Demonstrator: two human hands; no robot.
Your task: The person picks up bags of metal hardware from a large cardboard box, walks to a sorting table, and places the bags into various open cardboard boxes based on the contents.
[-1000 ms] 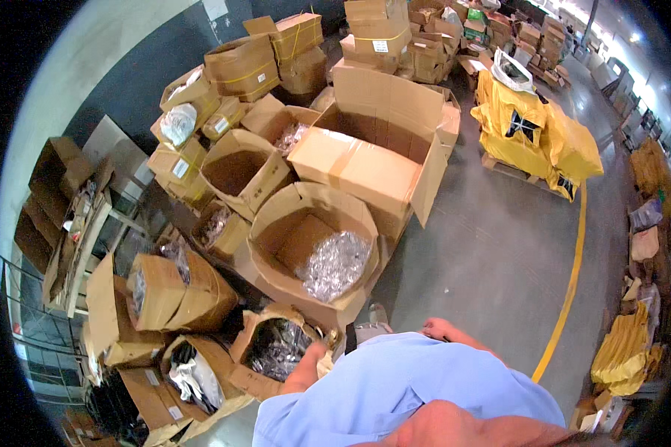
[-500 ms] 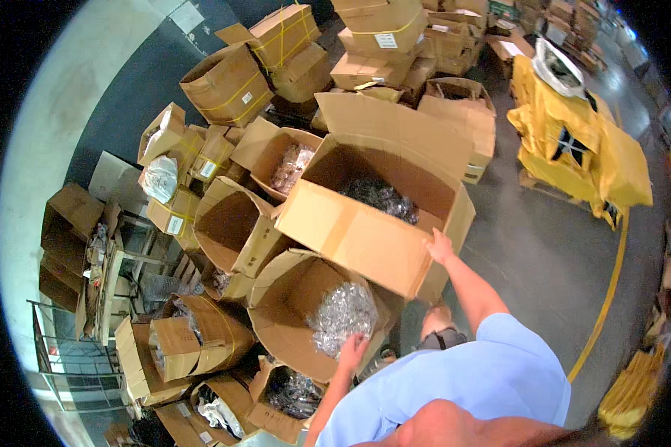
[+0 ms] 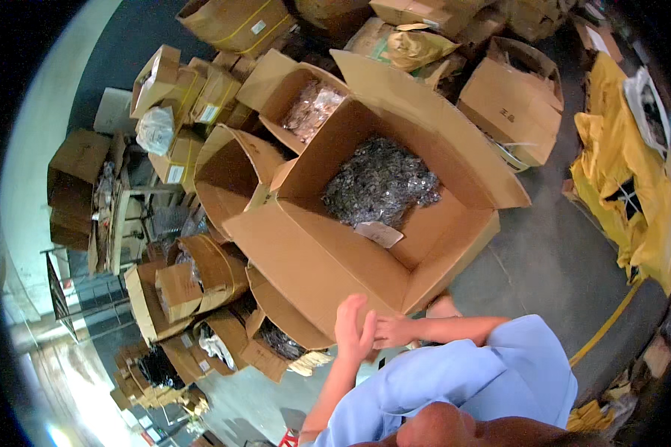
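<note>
A large open cardboard box [image 3: 350, 253] stands in front of me. Inside it lies a heap of dark, shiny plastic-looking pieces [image 3: 380, 179] with a torn pale scrap [image 3: 379, 234] at the near side. My left hand [image 3: 353, 330] is raised at the box's near edge, its fingers stretched upward and thumb apart, with nothing seen in it. Close beside it, my right hand [image 3: 392, 332] reaches leftward across my body. Its fingertips are partly covered by the left hand, so its grip is hidden.
Left of the large box stand open cartons, one holding clear pinkish pieces [image 3: 313, 108] and another dark pieces [image 3: 277, 341]. A closed-sided carton [image 3: 513, 100] is at the upper right. Beyond it, yellow sheeting [image 3: 619, 164] covers a stack, near a yellow floor line [image 3: 606, 322].
My right hand has left the box's right corner and come over to the left hand. The left hand has left the carton of clear pieces, now largely covered. The large box's near flap leans outward.
</note>
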